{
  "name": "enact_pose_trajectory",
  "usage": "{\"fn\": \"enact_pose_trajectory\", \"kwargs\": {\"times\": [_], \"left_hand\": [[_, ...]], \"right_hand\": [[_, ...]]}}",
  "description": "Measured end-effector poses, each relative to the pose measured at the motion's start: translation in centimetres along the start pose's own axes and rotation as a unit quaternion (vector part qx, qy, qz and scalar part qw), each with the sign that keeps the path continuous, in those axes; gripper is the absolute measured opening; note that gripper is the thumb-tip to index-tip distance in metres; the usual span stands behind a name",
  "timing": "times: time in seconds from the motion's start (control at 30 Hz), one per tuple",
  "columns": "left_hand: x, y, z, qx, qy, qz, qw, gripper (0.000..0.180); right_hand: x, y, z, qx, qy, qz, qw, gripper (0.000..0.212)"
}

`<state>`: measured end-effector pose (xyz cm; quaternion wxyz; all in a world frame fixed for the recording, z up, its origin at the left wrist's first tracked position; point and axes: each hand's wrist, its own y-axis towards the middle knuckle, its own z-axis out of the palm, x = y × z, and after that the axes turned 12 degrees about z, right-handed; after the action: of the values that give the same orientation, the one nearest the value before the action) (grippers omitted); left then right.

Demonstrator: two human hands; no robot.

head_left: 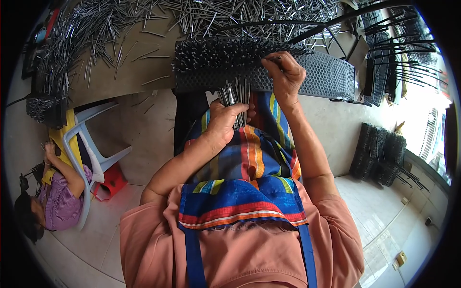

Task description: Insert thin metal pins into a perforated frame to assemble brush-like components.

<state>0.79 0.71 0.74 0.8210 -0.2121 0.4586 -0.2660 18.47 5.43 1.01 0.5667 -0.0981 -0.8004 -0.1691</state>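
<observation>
We grip a bundle of thin, silver-grey metal rods (234, 92) in our left hand (222, 119), in front of the apron and just short of a long, dark grey perforated rack (326, 76). Held this way, thumb across and tips uppermost, the rods probably stay together and within easy reach of the right hand (290, 74). That one is curled above the rack; we cannot tell whether its thumb and forefinger close on a rod. The rack lies crosswise at the bench (105, 79), likely so that its holes face us. The bundle looks slender and straight, glinting in places, its tips uneven and slightly fanned. Similar dark rods (211, 55) bristle from the rack's left part, and beyond it a loose silvery heap of rods (225, 17) lies tangled.
</observation>
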Motion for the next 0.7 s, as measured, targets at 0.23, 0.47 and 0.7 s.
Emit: {"fn": "enact_pose_trajectory", "kwargs": {"times": [0.23, 0.47, 0.7], "left_hand": [[0.05, 0.04, -0.13, -0.001, 0.000, 0.000, 1.000, 0.019], [-0.25, 0.05, 0.22, 0.000, -0.008, 0.003, 1.000, 0.020], [-0.15, -0.05, -0.10, 0.018, -0.009, 0.015, 1.000, 0.019]], "right_hand": [[-0.05, 0.10, 0.21, 0.008, -0.053, -0.051, 0.997, 0.010], [0.16, 0.09, 0.19, 0.005, -0.076, -0.022, 0.997, 0.012], [0.29, 0.20, -0.27, 0.000, -0.120, -0.035, 0.992, 0.013]]}}
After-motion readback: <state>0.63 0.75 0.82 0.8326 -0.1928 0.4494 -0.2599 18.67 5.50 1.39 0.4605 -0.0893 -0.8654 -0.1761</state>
